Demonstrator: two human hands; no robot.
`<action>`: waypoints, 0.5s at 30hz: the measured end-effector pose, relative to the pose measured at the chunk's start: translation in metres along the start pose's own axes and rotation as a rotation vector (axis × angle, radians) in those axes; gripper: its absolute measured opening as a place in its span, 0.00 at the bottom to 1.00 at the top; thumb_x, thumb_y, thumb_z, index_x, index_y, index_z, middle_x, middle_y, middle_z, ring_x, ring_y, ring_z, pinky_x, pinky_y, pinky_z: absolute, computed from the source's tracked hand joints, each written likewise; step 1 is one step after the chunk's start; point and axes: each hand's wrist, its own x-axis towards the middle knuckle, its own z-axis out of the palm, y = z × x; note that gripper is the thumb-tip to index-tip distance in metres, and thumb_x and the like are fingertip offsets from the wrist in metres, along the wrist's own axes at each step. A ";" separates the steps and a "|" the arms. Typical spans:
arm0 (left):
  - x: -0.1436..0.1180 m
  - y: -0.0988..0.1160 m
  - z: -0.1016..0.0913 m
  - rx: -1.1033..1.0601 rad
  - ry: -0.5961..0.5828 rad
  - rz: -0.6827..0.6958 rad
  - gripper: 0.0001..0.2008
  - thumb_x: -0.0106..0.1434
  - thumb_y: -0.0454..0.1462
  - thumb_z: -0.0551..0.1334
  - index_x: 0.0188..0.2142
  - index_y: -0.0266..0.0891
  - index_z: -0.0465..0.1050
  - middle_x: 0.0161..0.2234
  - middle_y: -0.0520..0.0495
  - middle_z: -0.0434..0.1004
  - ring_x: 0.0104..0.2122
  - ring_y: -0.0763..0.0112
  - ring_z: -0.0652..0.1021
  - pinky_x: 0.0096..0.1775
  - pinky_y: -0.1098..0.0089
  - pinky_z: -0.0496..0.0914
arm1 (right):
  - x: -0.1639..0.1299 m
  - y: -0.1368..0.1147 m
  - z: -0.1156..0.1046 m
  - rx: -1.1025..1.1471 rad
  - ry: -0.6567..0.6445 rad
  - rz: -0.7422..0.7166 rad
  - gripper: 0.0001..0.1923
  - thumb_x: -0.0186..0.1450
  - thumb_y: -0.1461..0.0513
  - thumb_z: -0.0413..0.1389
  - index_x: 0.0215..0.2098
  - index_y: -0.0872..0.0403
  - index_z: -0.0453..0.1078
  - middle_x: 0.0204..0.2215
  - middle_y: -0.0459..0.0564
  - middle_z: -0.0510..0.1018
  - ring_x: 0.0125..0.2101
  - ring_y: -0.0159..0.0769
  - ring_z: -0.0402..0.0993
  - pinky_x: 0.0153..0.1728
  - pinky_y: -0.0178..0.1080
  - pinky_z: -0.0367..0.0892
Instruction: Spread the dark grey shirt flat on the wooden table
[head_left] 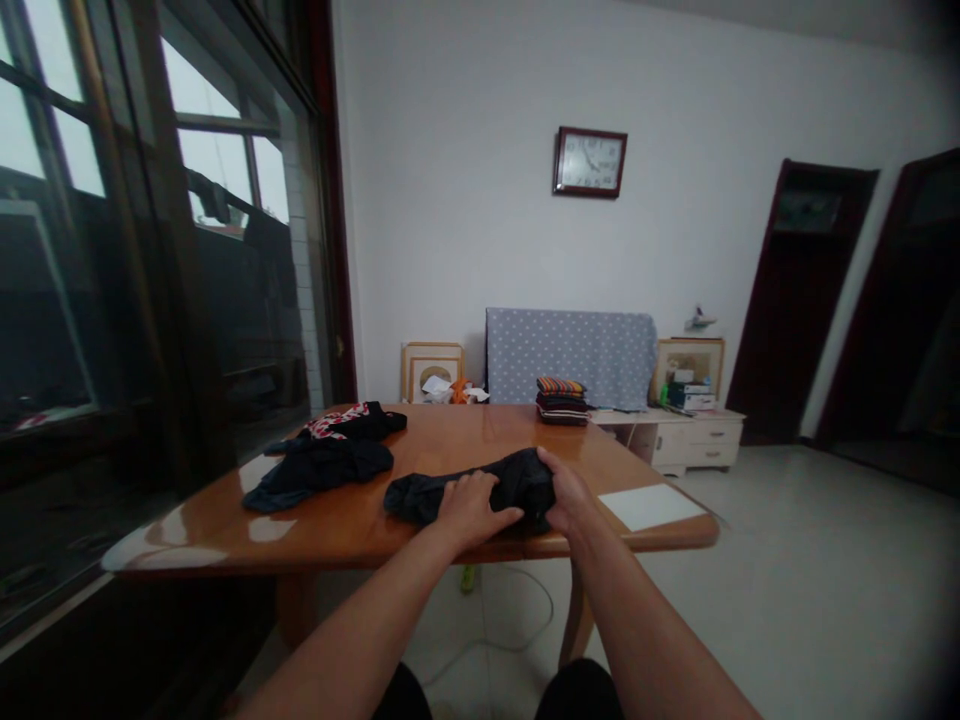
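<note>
A wooden desk [420, 455] fills the middle. At its near edge, six o'clock, lies a dark crumpled garment [517, 478]. The left hand [471, 508] presses flat on it, fingers loosely spread. The right hand [566, 492] curls around its right end, gripping cloth. More dark clothes [322, 462] lie at ten o'clock.
</note>
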 end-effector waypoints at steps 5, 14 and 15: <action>0.017 -0.019 -0.003 -0.252 0.062 -0.132 0.10 0.61 0.36 0.56 0.36 0.42 0.77 0.39 0.45 0.81 0.43 0.60 0.78 0.44 0.66 0.67 | -0.008 -0.010 -0.005 -0.109 -0.011 -0.017 0.16 0.58 0.50 0.63 0.34 0.54 0.74 0.30 0.49 0.81 0.32 0.41 0.78 0.38 0.40 0.72; 0.056 -0.025 -0.081 -0.827 0.283 -0.269 0.10 0.57 0.39 0.58 0.34 0.39 0.76 0.27 0.50 0.77 0.29 0.65 0.76 0.31 0.70 0.67 | -0.024 -0.003 -0.008 -0.826 -0.274 -0.245 0.13 0.55 0.57 0.62 0.37 0.54 0.77 0.32 0.45 0.80 0.33 0.38 0.74 0.35 0.36 0.65; 0.058 -0.025 -0.090 -0.828 0.303 -0.263 0.10 0.56 0.39 0.59 0.34 0.38 0.76 0.27 0.49 0.78 0.29 0.65 0.76 0.32 0.70 0.68 | -0.020 -0.001 -0.011 -0.891 -0.222 -0.278 0.10 0.54 0.59 0.61 0.34 0.54 0.77 0.29 0.45 0.79 0.31 0.37 0.73 0.34 0.36 0.64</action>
